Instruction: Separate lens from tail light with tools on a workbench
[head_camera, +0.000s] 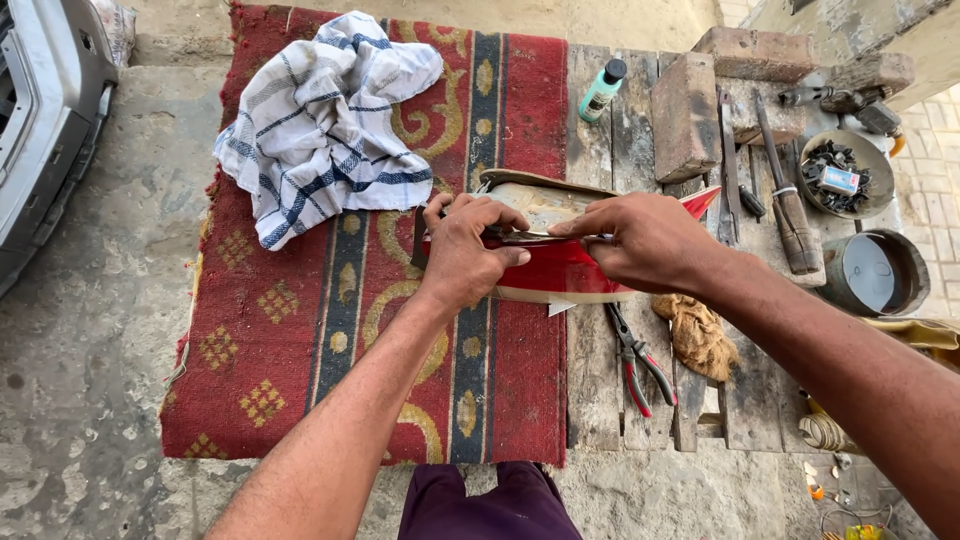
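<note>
A red shoe (560, 270) with a tan sole and pale insole lies on its side where the red patterned rug (300, 330) meets the wooden board (600, 380). My left hand (468, 250) grips the shoe's heel end. My right hand (645, 240) pinches the upper edge near the toe and holds a thin metal tool along the opening. The shoe's middle is hidden behind both hands.
A white and blue checked cloth (325, 120) lies on the rug. Red-handled pliers (640, 365), a brown rag (695, 330), a green bottle (602, 90), bricks (685, 115), hand tools (790, 210), a bowl of small parts (840, 172) and a tin (875, 272) crowd the board. A grey vehicle part (45, 120) sits at left.
</note>
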